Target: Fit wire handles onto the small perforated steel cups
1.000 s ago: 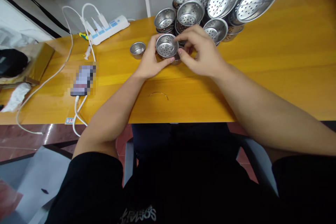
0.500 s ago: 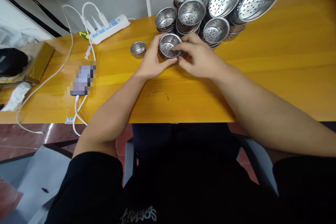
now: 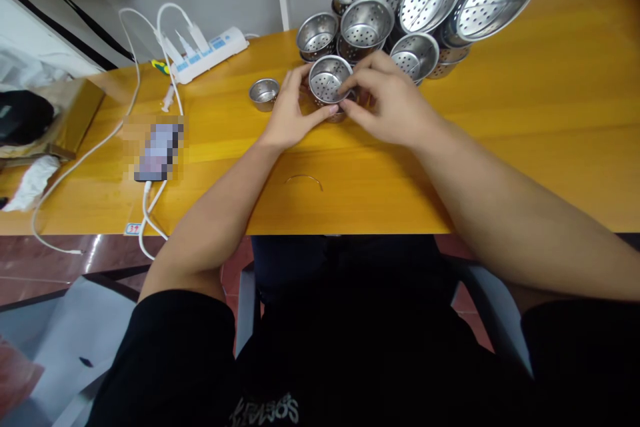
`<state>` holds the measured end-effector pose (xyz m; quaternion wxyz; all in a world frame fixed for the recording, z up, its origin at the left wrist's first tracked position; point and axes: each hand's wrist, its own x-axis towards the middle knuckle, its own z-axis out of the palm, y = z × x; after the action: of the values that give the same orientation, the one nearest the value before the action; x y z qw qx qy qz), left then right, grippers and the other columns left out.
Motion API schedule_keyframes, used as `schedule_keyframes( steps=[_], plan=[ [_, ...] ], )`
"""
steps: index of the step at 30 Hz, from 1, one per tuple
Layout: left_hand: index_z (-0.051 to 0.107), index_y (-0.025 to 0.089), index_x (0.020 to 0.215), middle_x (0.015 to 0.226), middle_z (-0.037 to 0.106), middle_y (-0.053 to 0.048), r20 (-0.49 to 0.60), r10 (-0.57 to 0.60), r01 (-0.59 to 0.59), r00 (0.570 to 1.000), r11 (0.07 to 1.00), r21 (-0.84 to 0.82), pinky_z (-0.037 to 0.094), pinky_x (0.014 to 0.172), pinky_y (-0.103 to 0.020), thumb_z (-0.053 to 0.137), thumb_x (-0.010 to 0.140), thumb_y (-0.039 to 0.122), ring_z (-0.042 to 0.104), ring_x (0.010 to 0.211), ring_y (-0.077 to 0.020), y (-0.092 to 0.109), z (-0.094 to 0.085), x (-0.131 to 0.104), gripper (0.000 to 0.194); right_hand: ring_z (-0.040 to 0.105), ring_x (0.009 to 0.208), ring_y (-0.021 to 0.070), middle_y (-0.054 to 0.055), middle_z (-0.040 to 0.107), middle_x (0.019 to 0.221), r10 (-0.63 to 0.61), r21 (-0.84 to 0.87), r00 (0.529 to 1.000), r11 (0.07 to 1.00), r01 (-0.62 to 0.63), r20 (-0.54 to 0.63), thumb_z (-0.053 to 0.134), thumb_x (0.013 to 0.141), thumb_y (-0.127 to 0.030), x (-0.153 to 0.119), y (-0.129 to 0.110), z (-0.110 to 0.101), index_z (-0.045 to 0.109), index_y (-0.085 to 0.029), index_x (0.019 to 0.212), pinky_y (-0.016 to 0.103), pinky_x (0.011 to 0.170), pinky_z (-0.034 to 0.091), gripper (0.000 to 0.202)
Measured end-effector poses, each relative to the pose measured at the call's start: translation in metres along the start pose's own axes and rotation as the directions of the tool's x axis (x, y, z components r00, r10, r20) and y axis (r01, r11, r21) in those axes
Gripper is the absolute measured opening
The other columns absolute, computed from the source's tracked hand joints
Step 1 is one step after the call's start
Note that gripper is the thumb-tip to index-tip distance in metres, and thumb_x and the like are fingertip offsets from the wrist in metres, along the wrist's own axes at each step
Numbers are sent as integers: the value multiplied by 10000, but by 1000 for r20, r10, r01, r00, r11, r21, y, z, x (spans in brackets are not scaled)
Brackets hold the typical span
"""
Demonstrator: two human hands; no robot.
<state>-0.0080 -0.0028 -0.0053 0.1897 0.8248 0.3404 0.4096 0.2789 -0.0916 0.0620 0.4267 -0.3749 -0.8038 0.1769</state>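
Note:
Between my hands sits a small perforated metal cup, its holed bottom facing up toward me. My left hand curves round its left side, the thumb along the near edge. My right hand pinches its right rim between thumb and fingers. Beneath it, part of another metal wall shows, looking like a second cup under the first; my fingers hide most of it. Left of my left hand stands a smaller metal cup. A thin curved wire lies on the table nearer to me.
Stacked perforated metal cups of several sizes stand behind my hands, with large tilted bowls at right. A white power strip, a charging phone and loose white cables lie left on the wooden table.
The perforated cup has risen slightly and shifted right, showing a metal wall beneath it. My right hand has moved a little to the right and its fingers have come to the rim.

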Motion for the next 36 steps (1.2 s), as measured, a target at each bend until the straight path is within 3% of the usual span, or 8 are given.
schedule_keyframes(
  steps=[7,19,28,36],
  plan=[
    [630,340,1763,1740,730,-192,60,31,-30,998,999,-22,565,1513,-670,789,1102,1040,725,1654,-442,-16,5,-1,976,814,1388,543,141,872,1388,6,-106,1000,994,-5,7,817,1162,-846,-3,16,-4,944,-481,1367,809,1267,707,438],
    [704,263,1713,1656,767,-208,138,-9,14,990,999,-32,589,1494,-701,835,1152,931,760,1615,-441,-21,10,-4,882,811,1418,576,166,863,1451,14,-137,999,991,-9,37,890,1142,-763,-5,30,-4,970,-422,1317,835,1305,680,392],
    [656,260,1690,1665,802,-235,136,-32,48,990,993,-112,604,1472,-782,900,1068,1008,823,1566,-453,-21,13,-2,1003,816,1437,584,149,884,1433,41,-123,997,992,-33,59,944,1081,-829,-5,26,-3,959,-446,1305,862,1293,673,444],
    [541,269,1827,1742,769,-263,106,-20,32,994,993,-114,644,1447,-732,899,1096,966,816,1613,-446,-25,12,-2,1072,805,1433,593,154,885,1405,46,-93,998,995,-43,30,966,1091,-806,-9,19,-11,915,-418,1322,847,1270,671,454]
  ],
)
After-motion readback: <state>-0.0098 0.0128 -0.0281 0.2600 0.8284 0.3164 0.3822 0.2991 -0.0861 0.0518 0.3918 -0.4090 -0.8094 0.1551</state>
